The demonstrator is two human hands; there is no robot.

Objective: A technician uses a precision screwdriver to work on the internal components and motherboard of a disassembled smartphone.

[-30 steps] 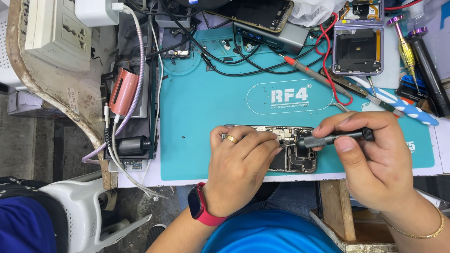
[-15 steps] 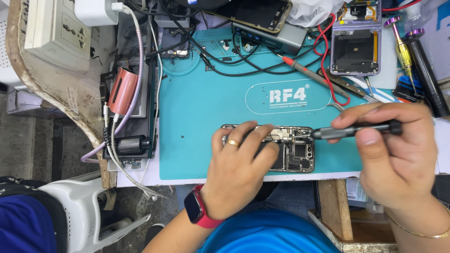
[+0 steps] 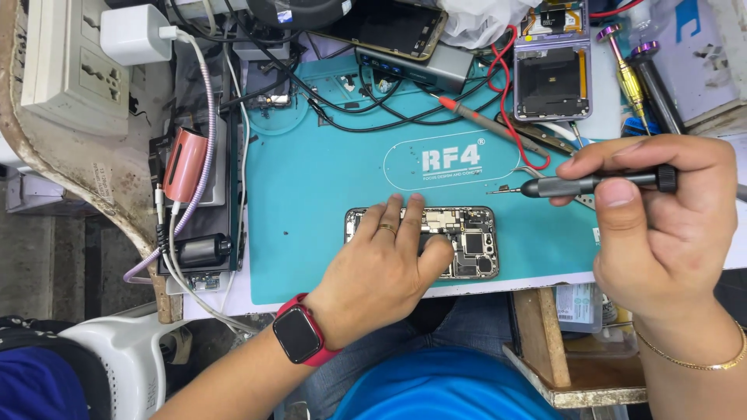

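Observation:
An opened phone (image 3: 467, 241) with its circuit boards bare lies on a teal work mat (image 3: 311, 194) near the front edge. My left hand (image 3: 385, 268), with a ring and a red watch, rests flat on the phone's left half, thumb across its middle. My right hand (image 3: 657, 222) is up and to the right of the phone and grips a slim grey screwdriver (image 3: 591, 184). The screwdriver lies level, its tip pointing left over the mat, with a tiny screw on the tip. The tip is clear of the phone.
A purple flip phone with its back off (image 3: 554, 74) lies at the back right, next to gold and purple screwdrivers (image 3: 626, 74). Red and black probe leads (image 3: 482, 117) cross the mat's far side. A power strip (image 3: 66, 66), charger and cables crowd the left. Another phone (image 3: 389, 27) lies at the back.
My right hand has lifted the screwdriver off the phone and carried it up and to the right. My left hand has flattened on the phone and stayed in place.

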